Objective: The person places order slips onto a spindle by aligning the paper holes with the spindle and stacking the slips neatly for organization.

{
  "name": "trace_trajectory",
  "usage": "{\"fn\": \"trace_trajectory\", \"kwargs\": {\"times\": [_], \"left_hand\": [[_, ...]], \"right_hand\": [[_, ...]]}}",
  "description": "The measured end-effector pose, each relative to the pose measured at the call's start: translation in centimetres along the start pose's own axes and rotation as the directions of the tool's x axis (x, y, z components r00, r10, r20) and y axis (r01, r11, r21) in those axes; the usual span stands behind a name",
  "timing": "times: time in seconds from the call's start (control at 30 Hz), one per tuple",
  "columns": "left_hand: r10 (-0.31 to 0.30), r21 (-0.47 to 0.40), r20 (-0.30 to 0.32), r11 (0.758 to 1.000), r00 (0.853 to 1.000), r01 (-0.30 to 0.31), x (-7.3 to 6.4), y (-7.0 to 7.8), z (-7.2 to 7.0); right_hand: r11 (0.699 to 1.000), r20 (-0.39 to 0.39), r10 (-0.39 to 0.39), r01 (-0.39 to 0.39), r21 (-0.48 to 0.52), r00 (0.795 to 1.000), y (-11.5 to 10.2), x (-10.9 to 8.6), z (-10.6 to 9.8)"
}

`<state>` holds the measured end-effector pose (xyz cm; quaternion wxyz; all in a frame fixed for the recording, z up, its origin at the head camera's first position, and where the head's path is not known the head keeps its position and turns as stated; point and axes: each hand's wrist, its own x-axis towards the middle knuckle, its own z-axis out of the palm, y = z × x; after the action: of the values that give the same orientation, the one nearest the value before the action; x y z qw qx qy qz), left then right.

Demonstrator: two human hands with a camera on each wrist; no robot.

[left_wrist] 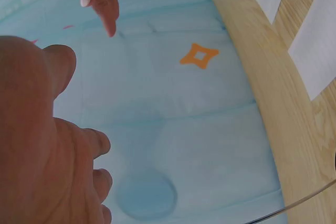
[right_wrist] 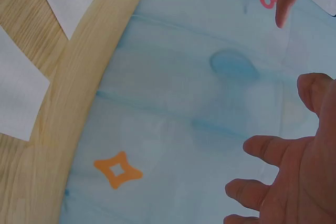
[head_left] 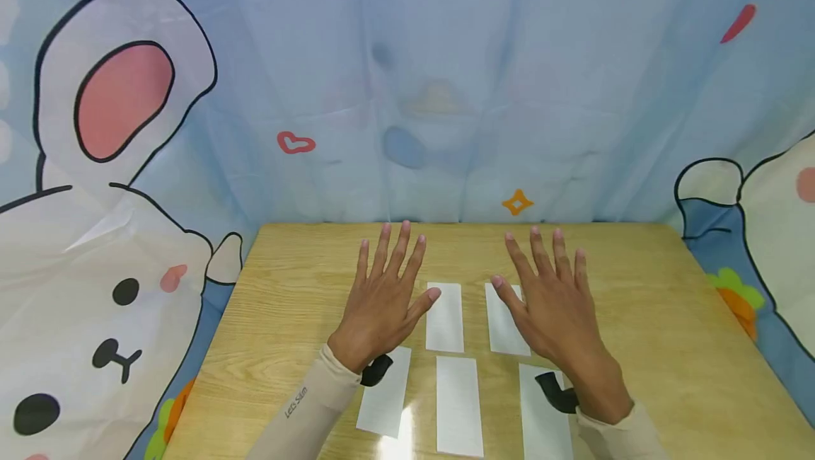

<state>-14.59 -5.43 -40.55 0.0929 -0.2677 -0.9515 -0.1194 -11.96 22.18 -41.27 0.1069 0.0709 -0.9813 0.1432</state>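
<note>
My left hand (head_left: pixel 382 304) is held over the table with fingers straight and spread, back of the hand toward the head camera. My right hand (head_left: pixel 557 304) mirrors it on the other side, also spread and holding nothing. Below and between them lie several white paper rectangles. One upper paper (head_left: pixel 444 318) sits beside the left thumb; another upper paper (head_left: pixel 507 329) is partly covered by the right hand. Nearer the front are a left paper (head_left: pixel 385 396), a middle paper (head_left: pixel 460 407) and a right paper (head_left: pixel 546 421). Each wrist view shows its own hand's palm side and spread fingers.
The wooden table (head_left: pixel 274 318) ends at a light blue curtain (head_left: pixel 446 56) printed with cartoon rabbits, a heart and an orange star. Dark straps (head_left: pixel 377 371) show at both wrists by the cream sleeves (head_left: pixel 312 403). Light glares on the table near the front.
</note>
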Motion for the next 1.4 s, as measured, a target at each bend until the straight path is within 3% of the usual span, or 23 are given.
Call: {"fn": "trace_trajectory", "kwargs": {"times": [0.53, 0.93, 1.17, 1.4], "left_hand": [[0.076, -0.094, 0.018, 0.993, 0.997, -0.074, 1.2, 1.8, 2.0], [0.145, -0.08, 0.0, 0.986, 0.989, -0.144, 1.6, 3.5, 4.5], [0.158, -0.204, -0.01, 0.966, 0.987, -0.157, 1.6, 4.4, 6.7], [0.173, -0.29, -0.067, 0.939, 0.983, -0.185, 1.5, 5.3, 8.4]], "right_hand": [[0.997, -0.082, 0.061, -0.057, 0.051, 0.995, 1.4, -3.1, -1.1], [0.99, -0.122, 0.114, -0.103, 0.097, 0.986, 1.8, -5.4, -1.1], [0.98, -0.158, 0.163, -0.141, 0.142, 0.974, 2.1, -6.7, -0.7], [0.965, -0.194, 0.22, -0.184, 0.187, 0.956, 2.5, -8.0, 0.1]]}}
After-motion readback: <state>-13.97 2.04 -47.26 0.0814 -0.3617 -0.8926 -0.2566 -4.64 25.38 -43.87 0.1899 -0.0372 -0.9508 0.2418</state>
